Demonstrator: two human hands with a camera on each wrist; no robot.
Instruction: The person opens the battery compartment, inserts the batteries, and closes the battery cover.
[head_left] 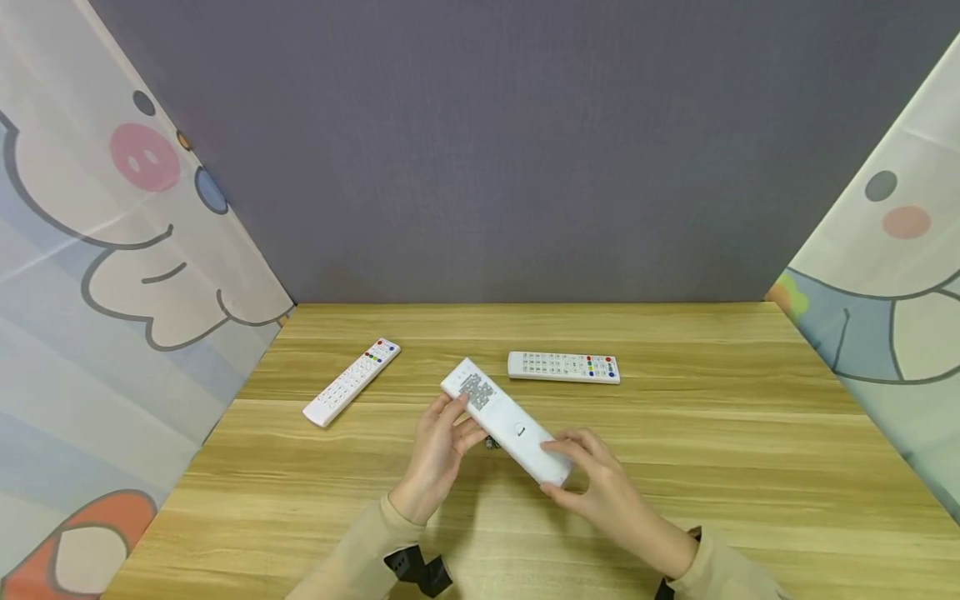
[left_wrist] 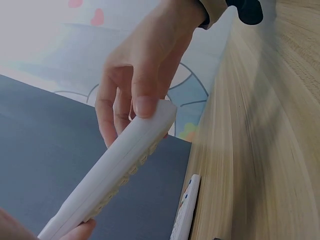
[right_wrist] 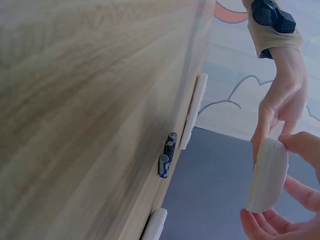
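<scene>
A white remote control (head_left: 517, 429) is held up over the table, its back with a printed label facing up. My left hand (head_left: 438, 450) grips its far end, thumb on the back and fingers beneath. With thumb and fingers, my right hand (head_left: 600, 483) pinches the near end. The left wrist view shows the held remote (left_wrist: 117, 160) from its side, the buttons facing down. In the right wrist view its rounded end (right_wrist: 268, 175) sits between the fingers. Small dark batteries (right_wrist: 164, 166) lie on the table below, mostly hidden by the remote in the head view.
Another white remote (head_left: 352, 382) lies slanted at the left, buttons up. A third remote (head_left: 564, 367) lies crosswise behind the held one. A grey panel (head_left: 525, 167) stands along the back edge of the wooden table (head_left: 750, 433). Cartoon-printed curtains (head_left: 67, 333) flank both sides.
</scene>
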